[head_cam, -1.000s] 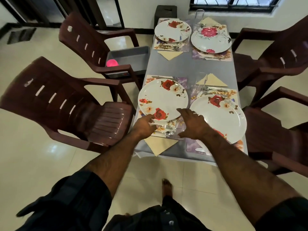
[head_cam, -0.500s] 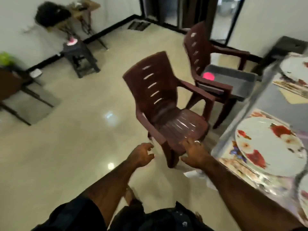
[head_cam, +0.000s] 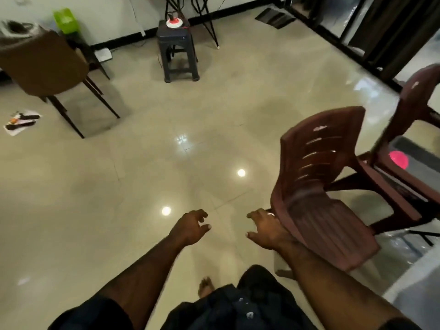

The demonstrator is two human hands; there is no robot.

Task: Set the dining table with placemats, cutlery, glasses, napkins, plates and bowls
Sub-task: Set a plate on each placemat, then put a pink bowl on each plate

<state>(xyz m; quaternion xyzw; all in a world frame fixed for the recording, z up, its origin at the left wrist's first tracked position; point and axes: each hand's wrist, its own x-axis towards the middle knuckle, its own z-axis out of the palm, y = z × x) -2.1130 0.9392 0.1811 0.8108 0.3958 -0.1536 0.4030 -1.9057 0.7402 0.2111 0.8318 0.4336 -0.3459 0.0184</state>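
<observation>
- The view looks down on a glossy beige tiled floor with ceiling lights mirrored in it.
- A maroon plastic chair stands at the right; a second maroon chair stands behind it, farther right.
- On that second chair's seat lies a grey tray with a pink round thing in it.
- Only a pale corner of the dining surface shows, below and to the right of the maroon plastic chair; no plates or mats on it can be seen.
- Far from the maroon plastic chair, toward the back wall, stands a dark stool; a brown chair stands at the far left.
- The left hand hangs over the floor, left of the maroon plastic chair, its fingers loosely curled and holding nothing.
- The right hand is at the chair's front seat edge, fingers spread and relaxed; whether it touches the chair I cannot tell.
</observation>
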